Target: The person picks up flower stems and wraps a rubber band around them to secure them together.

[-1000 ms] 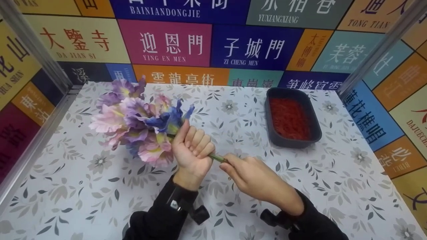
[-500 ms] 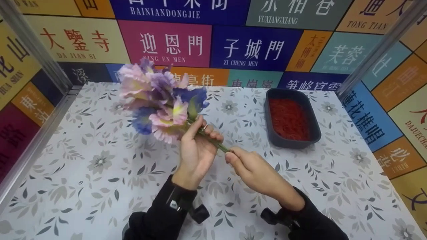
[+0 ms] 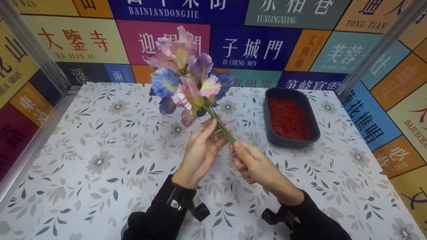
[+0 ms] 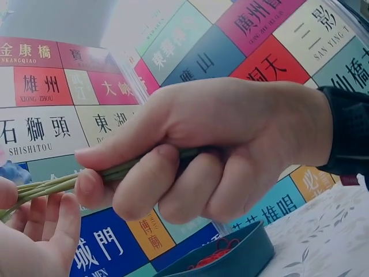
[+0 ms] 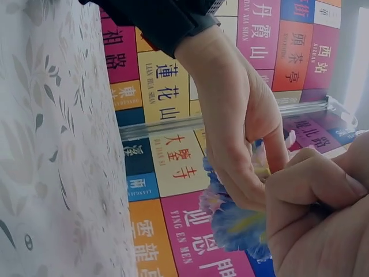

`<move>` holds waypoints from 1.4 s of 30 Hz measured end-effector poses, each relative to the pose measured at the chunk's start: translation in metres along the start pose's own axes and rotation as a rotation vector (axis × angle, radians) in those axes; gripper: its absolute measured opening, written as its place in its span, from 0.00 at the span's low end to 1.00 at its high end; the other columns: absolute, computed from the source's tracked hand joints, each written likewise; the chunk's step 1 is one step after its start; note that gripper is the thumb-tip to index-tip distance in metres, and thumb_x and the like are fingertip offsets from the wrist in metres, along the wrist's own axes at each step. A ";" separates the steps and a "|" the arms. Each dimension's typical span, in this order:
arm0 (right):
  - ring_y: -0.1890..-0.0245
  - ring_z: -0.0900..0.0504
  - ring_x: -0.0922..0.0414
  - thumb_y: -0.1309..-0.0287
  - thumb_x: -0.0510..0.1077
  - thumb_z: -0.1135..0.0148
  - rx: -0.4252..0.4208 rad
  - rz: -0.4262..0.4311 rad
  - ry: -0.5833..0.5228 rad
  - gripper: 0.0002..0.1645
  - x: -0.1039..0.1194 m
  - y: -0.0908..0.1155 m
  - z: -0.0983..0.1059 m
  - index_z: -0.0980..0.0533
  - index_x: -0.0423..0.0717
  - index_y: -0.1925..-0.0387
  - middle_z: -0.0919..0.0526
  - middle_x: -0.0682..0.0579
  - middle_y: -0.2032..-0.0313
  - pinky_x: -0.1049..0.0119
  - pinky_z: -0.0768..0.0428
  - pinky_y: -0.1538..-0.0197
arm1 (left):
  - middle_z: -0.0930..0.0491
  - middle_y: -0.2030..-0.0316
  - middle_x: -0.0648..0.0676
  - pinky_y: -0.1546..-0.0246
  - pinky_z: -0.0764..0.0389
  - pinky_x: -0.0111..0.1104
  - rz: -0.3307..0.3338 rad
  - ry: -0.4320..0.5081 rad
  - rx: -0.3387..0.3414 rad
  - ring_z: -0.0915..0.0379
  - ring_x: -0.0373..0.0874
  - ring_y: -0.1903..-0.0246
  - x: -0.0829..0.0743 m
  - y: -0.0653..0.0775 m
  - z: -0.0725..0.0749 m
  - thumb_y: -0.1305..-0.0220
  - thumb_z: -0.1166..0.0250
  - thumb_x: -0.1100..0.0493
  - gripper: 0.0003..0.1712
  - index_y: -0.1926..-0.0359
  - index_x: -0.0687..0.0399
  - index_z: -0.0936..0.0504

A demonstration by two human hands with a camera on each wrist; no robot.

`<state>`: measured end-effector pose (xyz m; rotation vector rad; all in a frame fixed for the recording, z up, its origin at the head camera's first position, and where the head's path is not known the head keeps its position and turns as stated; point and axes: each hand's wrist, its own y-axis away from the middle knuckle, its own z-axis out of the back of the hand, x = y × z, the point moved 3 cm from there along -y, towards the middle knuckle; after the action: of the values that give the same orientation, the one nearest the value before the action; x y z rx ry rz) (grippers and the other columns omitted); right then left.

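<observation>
A bunch of artificial irises (image 3: 190,80) in pink, purple and blue is held up in the head view, tilted to the upper left. Their green stems (image 3: 218,121) run down to my right hand (image 3: 258,165), which grips the lower ends. My left hand (image 3: 200,146) is around the stems higher up, its fingers loose and slightly bent. In the left wrist view the stems (image 4: 52,186) pass by the left fingers into the curled right hand (image 4: 202,138). Blue petals (image 5: 236,228) show behind the left hand (image 5: 230,115) in the right wrist view.
A dark grey plastic tub (image 3: 315,115) with red shredded filler (image 3: 289,118) stands at the back right of the table. A leaf-patterned white cloth (image 3: 100,186) covers the tabletop. Coloured panels with printed signs (image 3: 253,46) enclose the back and sides.
The iris bunch has swung up and to the right, from lying leftward to pointing more upward. My left hand has loosened from a fist around the stems; the right hand keeps its grip.
</observation>
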<state>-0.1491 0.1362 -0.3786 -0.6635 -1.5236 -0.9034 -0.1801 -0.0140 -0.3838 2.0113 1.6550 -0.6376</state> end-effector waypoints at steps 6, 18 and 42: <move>0.89 0.50 0.67 0.23 0.64 0.65 0.079 -0.014 -0.111 0.24 -0.005 -0.002 -0.010 0.42 0.47 0.57 0.46 0.59 0.83 0.73 0.52 0.87 | 0.21 0.62 0.49 0.51 0.16 0.31 0.010 -0.037 -0.037 0.18 0.41 0.61 0.001 -0.003 0.003 0.24 0.46 0.59 0.09 0.49 0.56 0.24; 0.89 0.40 0.66 0.21 0.60 0.65 0.142 0.007 -0.001 0.22 -0.009 -0.001 -0.017 0.38 0.46 0.58 0.32 0.56 0.79 0.74 0.36 0.86 | 0.20 0.67 0.51 0.61 0.15 0.28 0.049 -0.107 -0.081 0.20 0.40 0.69 0.006 -0.008 0.009 0.27 0.42 0.61 0.10 0.50 0.63 0.24; 0.87 0.43 0.65 0.22 0.59 0.60 0.124 -0.130 0.260 0.21 -0.021 -0.010 -0.011 0.37 0.47 0.64 0.39 0.59 0.85 0.74 0.44 0.83 | 0.11 0.63 0.51 0.62 0.12 0.32 0.046 -0.390 -0.110 0.15 0.40 0.66 0.010 -0.016 0.027 0.35 0.32 0.63 0.17 0.46 0.65 0.18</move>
<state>-0.1478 0.1236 -0.4009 -0.3461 -1.3871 -0.9453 -0.1957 -0.0197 -0.4119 1.7112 1.3766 -0.8412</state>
